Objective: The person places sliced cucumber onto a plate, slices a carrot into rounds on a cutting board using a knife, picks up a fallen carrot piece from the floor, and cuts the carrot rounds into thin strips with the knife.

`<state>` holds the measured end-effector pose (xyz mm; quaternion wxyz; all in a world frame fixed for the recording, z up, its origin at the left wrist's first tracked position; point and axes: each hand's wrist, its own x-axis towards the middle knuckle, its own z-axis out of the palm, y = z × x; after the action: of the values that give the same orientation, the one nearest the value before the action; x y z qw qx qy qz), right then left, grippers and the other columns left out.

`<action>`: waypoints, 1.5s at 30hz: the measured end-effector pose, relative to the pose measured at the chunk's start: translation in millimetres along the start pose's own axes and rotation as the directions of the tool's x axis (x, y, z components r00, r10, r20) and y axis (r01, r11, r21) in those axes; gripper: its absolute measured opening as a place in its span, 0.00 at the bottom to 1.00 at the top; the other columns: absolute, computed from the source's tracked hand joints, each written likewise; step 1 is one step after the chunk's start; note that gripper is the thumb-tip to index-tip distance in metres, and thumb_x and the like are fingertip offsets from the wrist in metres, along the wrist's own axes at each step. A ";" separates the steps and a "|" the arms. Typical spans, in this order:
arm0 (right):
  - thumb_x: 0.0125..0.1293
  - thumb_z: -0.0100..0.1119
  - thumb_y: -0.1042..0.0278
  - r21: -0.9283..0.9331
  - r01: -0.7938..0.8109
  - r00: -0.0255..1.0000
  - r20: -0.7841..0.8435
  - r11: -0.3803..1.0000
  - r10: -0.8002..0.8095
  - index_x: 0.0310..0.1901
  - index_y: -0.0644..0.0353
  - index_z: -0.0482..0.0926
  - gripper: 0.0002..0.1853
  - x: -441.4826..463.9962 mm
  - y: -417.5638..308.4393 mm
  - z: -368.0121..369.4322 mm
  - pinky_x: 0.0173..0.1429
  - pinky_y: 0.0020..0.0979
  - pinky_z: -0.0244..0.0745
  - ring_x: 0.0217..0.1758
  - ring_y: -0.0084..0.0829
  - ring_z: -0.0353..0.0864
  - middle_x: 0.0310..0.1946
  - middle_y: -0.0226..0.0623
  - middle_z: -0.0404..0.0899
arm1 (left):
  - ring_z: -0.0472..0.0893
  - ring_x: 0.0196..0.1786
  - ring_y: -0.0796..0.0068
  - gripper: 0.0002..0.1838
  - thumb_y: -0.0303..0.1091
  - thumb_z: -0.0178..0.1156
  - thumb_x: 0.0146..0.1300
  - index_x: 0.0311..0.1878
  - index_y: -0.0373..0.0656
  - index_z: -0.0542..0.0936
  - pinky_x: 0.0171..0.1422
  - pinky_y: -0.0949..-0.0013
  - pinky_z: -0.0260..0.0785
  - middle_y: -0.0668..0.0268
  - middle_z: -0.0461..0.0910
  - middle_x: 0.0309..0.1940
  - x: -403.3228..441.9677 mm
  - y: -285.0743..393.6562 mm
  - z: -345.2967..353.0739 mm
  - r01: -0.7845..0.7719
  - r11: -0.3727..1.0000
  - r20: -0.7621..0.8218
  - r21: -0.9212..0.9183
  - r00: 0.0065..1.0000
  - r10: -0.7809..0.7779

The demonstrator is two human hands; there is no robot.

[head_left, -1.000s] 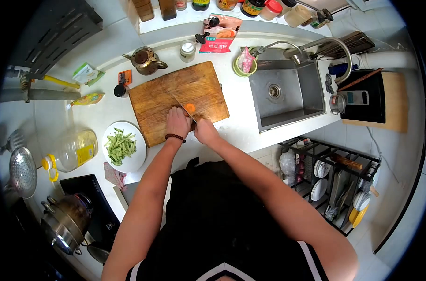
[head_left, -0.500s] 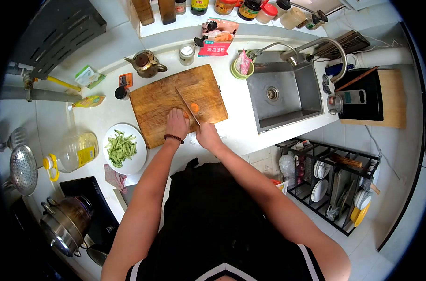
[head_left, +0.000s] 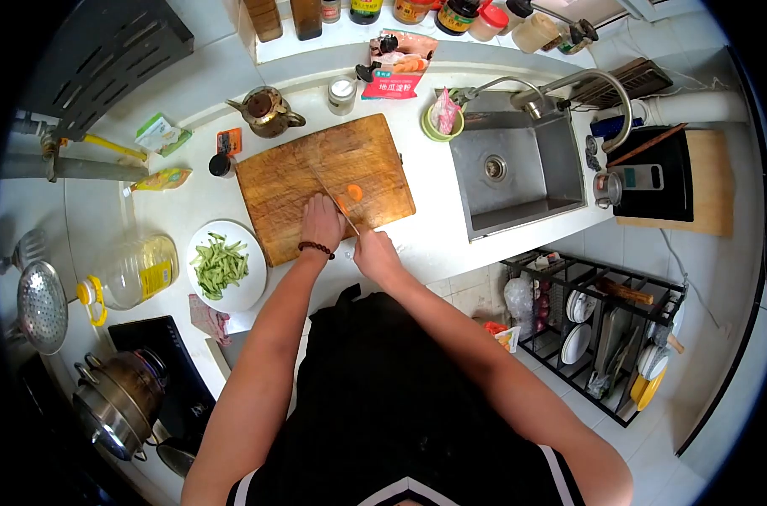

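Note:
My right hand (head_left: pixel 377 255) is closed round the handle of a kitchen knife (head_left: pixel 331 192), its blade slanting up and left across the wooden cutting board (head_left: pixel 282 177). Just left of the blade, my left hand (head_left: pixel 323 221) presses down with curled fingers on what seems to be a carrot, mostly hidden under them. Orange carrot slices (head_left: pixel 355 193) lie on the board to the right of the blade. A white plate (head_left: pixel 257 291) left of the board bears a heap of green cut strips (head_left: pixel 221 266).
A steel sink (head_left: pixel 518 164) with a faucet lies to the right. Behind the board stand a teapot (head_left: pixel 266 111), a jar (head_left: pixel 341 95) and a red starch bag (head_left: pixel 401 66). An oil bottle (head_left: pixel 135 274) and a steel pot (head_left: pixel 118 405) are at left.
The knife has shifted slightly left, and more orange shows beside its blade near my left fingers. The whole view has moved a little.

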<state>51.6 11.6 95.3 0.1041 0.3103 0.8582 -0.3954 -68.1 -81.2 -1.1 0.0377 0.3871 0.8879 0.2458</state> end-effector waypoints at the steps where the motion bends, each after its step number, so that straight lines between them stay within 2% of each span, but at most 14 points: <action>1: 0.66 0.52 0.76 0.002 0.000 1.000 -0.002 1.000 0.000 0.45 0.72 0.79 0.10 -0.3 -0.2 0.3 0.47 0.60 0.79 0.41 0.68 0.83 0.33 0.70 0.81 | 0.73 0.45 0.48 0.11 0.32 0.59 0.58 0.38 0.37 0.71 0.52 0.50 0.67 0.50 0.72 0.39 0.4 -0.5 0.5 -0.012 1.000 -0.016 0.001 1.000 0.012; 7: 0.65 0.53 0.77 0.029 0.013 1.000 -0.017 0.999 -0.013 0.42 0.72 0.78 0.08 -2.9 4.7 3.8 0.46 0.60 0.79 0.40 0.68 0.83 0.31 0.69 0.81 | 0.73 0.45 0.47 0.11 0.31 0.59 0.57 0.38 0.36 0.71 0.52 0.49 0.66 0.49 0.72 0.39 -2.5 -4.6 6.4 -0.045 0.999 0.016 0.028 0.999 0.044; 9: 0.64 0.52 0.78 0.051 0.074 0.996 -0.051 0.996 -0.072 0.40 0.72 0.78 0.07 -2.1 5.8 2.7 0.45 0.60 0.78 0.39 0.68 0.82 0.30 0.69 0.80 | 0.73 0.45 0.47 0.11 0.31 0.59 0.57 0.38 0.36 0.71 0.53 0.49 0.66 0.49 0.72 0.39 -3.5 -5.6 9.3 -0.042 0.999 0.047 0.027 0.998 0.041; 18: 0.60 0.54 0.80 0.053 0.115 0.992 -0.055 0.992 -0.112 0.38 0.74 0.79 0.07 20.3 16.5 10.9 0.45 0.59 0.78 0.40 0.67 0.82 0.31 0.69 0.80 | 0.72 0.44 0.47 0.09 0.30 0.59 0.57 0.37 0.37 0.70 0.51 0.49 0.66 0.49 0.71 0.38 0.9 0.5 2.3 -0.054 0.998 -0.062 -0.028 0.997 0.052; 20: 0.60 0.55 0.80 0.014 0.084 0.996 -0.001 0.996 -0.084 0.37 0.74 0.80 0.07 32.1 32.5 21.1 0.46 0.58 0.79 0.40 0.67 0.82 0.31 0.69 0.80 | 0.72 0.43 0.47 0.10 0.31 0.59 0.57 0.36 0.38 0.70 0.50 0.49 0.66 0.50 0.70 0.38 2.9 6.9 -7.0 0.036 0.999 0.131 -0.019 0.991 -0.034; 21: 0.60 0.55 0.79 -0.023 0.052 0.998 0.046 0.998 -0.051 0.37 0.73 0.81 0.07 36.5 33.6 21.8 0.46 0.58 0.79 0.40 0.67 0.82 0.31 0.69 0.80 | 0.72 0.43 0.47 0.10 0.31 0.59 0.57 0.36 0.38 0.70 0.50 0.49 0.66 0.50 0.70 0.38 3.2 5.0 -5.1 0.033 0.999 0.126 -0.016 0.992 -0.031; 23: 0.61 0.55 0.79 -0.012 0.055 0.998 0.018 0.998 -0.054 0.38 0.73 0.81 0.08 39.8 36.5 23.9 0.46 0.57 0.79 0.40 0.67 0.82 0.31 0.68 0.80 | 0.72 0.43 0.47 0.10 0.33 0.59 0.57 0.36 0.38 0.70 0.50 0.49 0.65 0.50 0.70 0.37 1.0 0.9 3.4 0.002 0.996 -0.003 -0.087 1.000 -0.002; 28: 0.62 0.54 0.77 0.029 0.087 0.996 -0.003 0.996 -0.087 0.39 0.73 0.81 0.09 39.1 25.1 10.1 0.47 0.58 0.79 0.40 0.66 0.83 0.32 0.68 0.81 | 0.72 0.44 0.48 0.11 0.33 0.58 0.57 0.39 0.39 0.71 0.51 0.49 0.65 0.51 0.71 0.38 1.2 3.3 -7.0 0.023 0.999 0.021 -0.034 1.000 -0.022; 30: 0.64 0.53 0.77 0.068 0.038 0.999 -0.024 0.997 -0.036 0.40 0.73 0.81 0.09 25.9 11.6 -2.2 0.48 0.58 0.79 0.41 0.66 0.83 0.34 0.68 0.81 | 0.72 0.45 0.48 0.11 0.33 0.58 0.57 0.39 0.39 0.71 0.51 0.49 0.65 0.52 0.71 0.39 -1.8 4.0 -9.3 0.040 0.998 0.039 -0.044 0.999 -0.039; 33: 0.64 0.53 0.77 0.097 0.045 0.999 -0.009 0.994 -0.044 0.42 0.73 0.81 0.10 12.0 -1.1 -10.9 0.48 0.58 0.79 0.42 0.66 0.83 0.34 0.69 0.81 | 0.72 0.45 0.49 0.10 0.33 0.58 0.57 0.39 0.39 0.72 0.51 0.50 0.66 0.52 0.71 0.39 -4.7 2.6 -8.8 0.020 1.000 0.024 -0.010 1.000 -0.020; 35: 0.64 0.53 0.77 0.068 0.039 0.999 -0.012 0.997 -0.038 0.43 0.73 0.81 0.10 8.7 -0.6 -1.8 0.49 0.58 0.79 0.42 0.66 0.83 0.34 0.69 0.81 | 0.71 0.46 0.45 0.10 0.31 0.58 0.60 0.40 0.37 0.71 0.52 0.49 0.64 0.49 0.70 0.40 -3.3 4.0 -11.3 0.024 0.998 0.038 -0.062 0.999 -0.022; 41: 0.64 0.53 0.78 0.020 0.016 1.000 -0.007 1.000 -0.016 0.43 0.74 0.80 0.10 1.4 -7.1 -2.6 0.48 0.59 0.79 0.42 0.67 0.83 0.33 0.71 0.81 | 0.71 0.47 0.45 0.11 0.32 0.57 0.62 0.41 0.34 0.72 0.54 0.48 0.64 0.47 0.71 0.41 -3.2 4.4 -10.5 0.033 0.999 0.102 -0.037 0.994 -0.029; 45: 0.63 0.53 0.78 0.010 0.029 0.999 -0.023 1.000 -0.029 0.41 0.73 0.80 0.09 3.6 -4.0 2.5 0.48 0.58 0.80 0.41 0.67 0.83 0.32 0.70 0.81 | 0.73 0.48 0.47 0.11 0.31 0.59 0.58 0.40 0.36 0.72 0.55 0.48 0.67 0.49 0.72 0.42 -4.0 -1.6 0.3 0.025 0.999 0.050 -0.019 0.998 -0.025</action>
<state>46.1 9.4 94.5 0.0871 0.3028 0.8617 -0.3978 -66.2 -84.9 -2.6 0.0668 0.3817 0.8890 0.2442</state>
